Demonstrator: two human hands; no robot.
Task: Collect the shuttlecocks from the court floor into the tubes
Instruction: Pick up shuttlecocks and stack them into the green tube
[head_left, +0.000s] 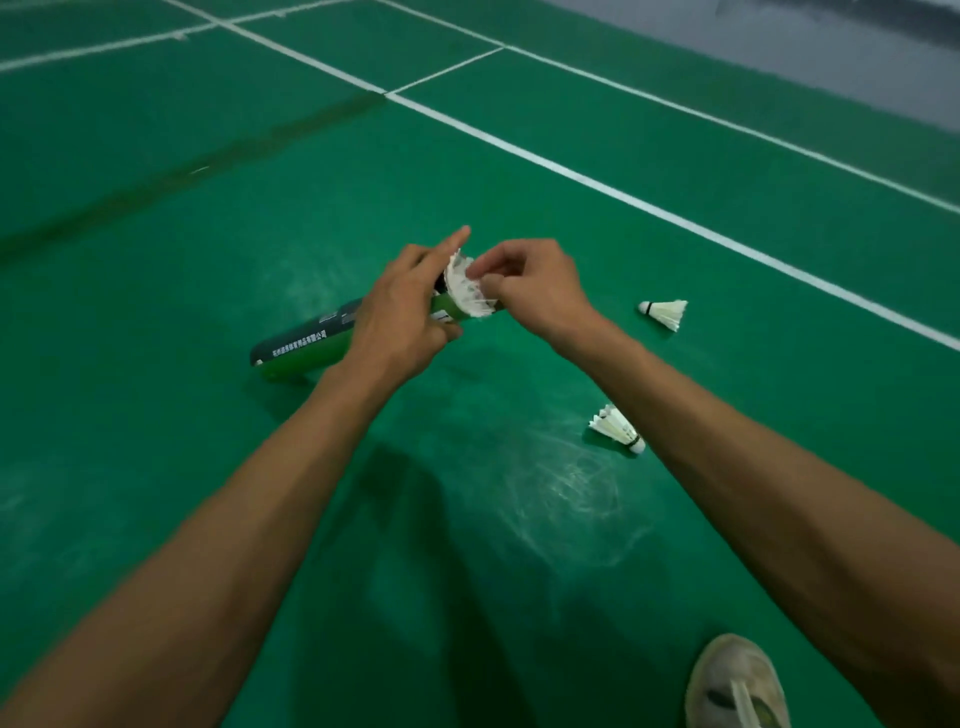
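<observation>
1. Green court floor (156, 260) fills the view and is crossed by white lines (675, 215).
2. The tube (306, 340) is gripped near its mouth by the left hand (400, 322), with the fingers curled round it and one finger stretched past the rim. Its long axis runs from the closed end at lower left, low by the floor, up to the open mouth at right.
3. A seated shuttlecock (465, 291) is lodged in that mouth with its feathers protruding, and the skirt is pinched by the right hand (535, 291). A push along the tube's axis, toward lower left, is judged to come next.
4. Two more lie on the floor to the right, nearer the right hand. The far shuttlecock (667, 313) lies just short of a white line with its cork pointing left. The near shuttlecock (615, 428) lies beside the right forearm.
5. Nothing is seen in the way of either; a shoe (737, 686) is seen at the floor's near edge.
</observation>
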